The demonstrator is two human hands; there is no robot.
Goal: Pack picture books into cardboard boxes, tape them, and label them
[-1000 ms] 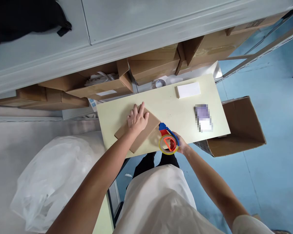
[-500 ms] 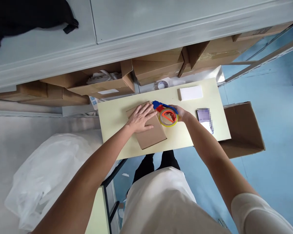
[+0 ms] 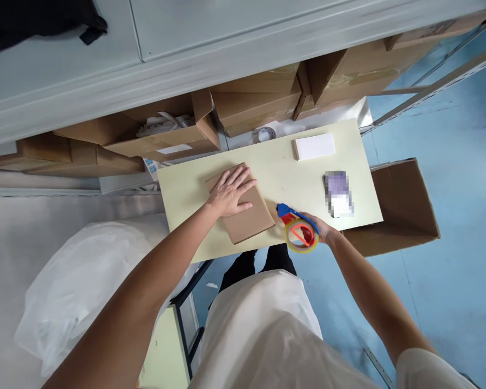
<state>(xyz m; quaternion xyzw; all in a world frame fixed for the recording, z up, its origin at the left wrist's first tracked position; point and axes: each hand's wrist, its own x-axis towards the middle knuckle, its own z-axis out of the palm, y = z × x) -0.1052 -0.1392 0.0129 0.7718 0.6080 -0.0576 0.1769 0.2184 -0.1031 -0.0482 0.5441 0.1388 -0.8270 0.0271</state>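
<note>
A flat brown cardboard box (image 3: 251, 219) lies at an angle on the left part of the pale yellow table (image 3: 281, 175). My left hand (image 3: 230, 195) rests flat on its top with the fingers spread. In my right hand (image 3: 318, 227) is a blue and red tape dispenser (image 3: 295, 214) with a yellow-edged roll of tape. The dispenser is held over the table's near edge, to the right of the box and apart from it. My right fingers are partly hidden behind the roll.
A white stack of paper or labels (image 3: 315, 147) and a blurred phone (image 3: 337, 189) lie on the table's right. A tape roll (image 3: 266, 133) sits behind the table, below open cartons (image 3: 259, 111). An open carton (image 3: 405, 208) stands right; a white plastic bag (image 3: 85, 286) lies left.
My right hand has moved the tape dispenser away from the box's right edge, toward my body and to the right. My left hand stays on the box.
</note>
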